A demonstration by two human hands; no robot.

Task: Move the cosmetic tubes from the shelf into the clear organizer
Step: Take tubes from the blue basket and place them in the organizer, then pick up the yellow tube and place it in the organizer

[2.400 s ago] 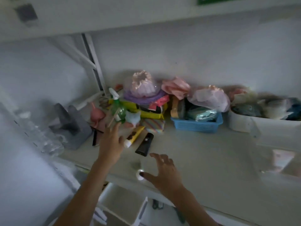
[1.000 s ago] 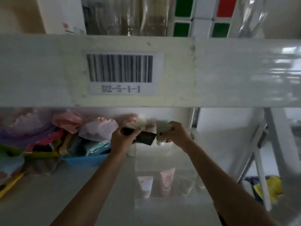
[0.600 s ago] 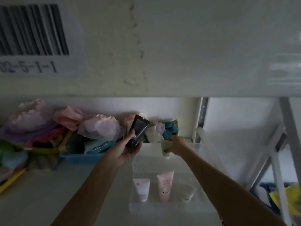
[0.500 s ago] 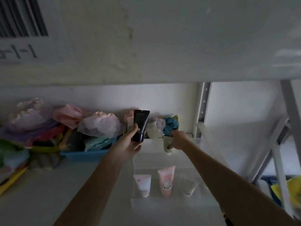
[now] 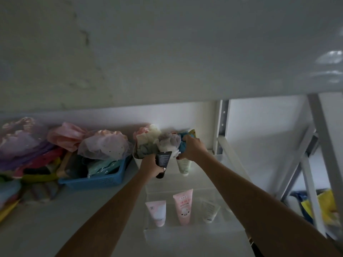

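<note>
Now my left hand (image 5: 150, 166) grips the black tube (image 5: 163, 163) and my right hand (image 5: 191, 148) pinches the pale tube (image 5: 184, 166), both cap-down over the organizer (image 5: 230, 225). Lowering them upright into its back row, clear of the tubes in front, seems best.

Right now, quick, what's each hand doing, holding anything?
Left hand: closed around the black tube.
Right hand: closed on the pale green tube, cap pointing down.
</note>
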